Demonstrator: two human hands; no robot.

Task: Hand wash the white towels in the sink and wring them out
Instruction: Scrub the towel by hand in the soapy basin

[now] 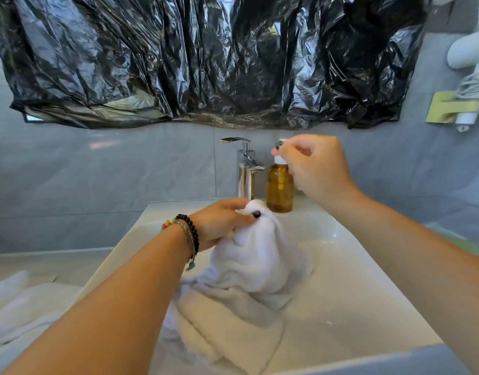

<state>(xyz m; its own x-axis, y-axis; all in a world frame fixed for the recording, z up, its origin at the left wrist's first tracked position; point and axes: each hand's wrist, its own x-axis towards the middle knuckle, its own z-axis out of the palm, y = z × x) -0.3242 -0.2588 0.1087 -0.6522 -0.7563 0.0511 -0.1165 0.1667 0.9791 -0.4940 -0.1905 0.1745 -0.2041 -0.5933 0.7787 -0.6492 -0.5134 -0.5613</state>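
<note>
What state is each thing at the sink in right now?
white towel: bunched, top lifted, rest in basin
left hand: gripping towel top
right hand: at pump head
soap bottle: upright on sink rim
faucet: no water visible
sink: no pooled water seen

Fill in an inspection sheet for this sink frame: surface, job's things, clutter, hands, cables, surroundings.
Surface: white rectangular ceramic sink, no running water seen.
Job's things: white terry towel bunched in the basin; more white cloth on the counter at left.
Clutter: amber pump soap bottle beside the chrome tap.
Hands: left hand grips the towel's top; right hand at the pump head, contact unclear.
Cables: white cord on the right wall.
Surroundings: crumpled black plastic sheet over a mirror; grey tiles.
</note>
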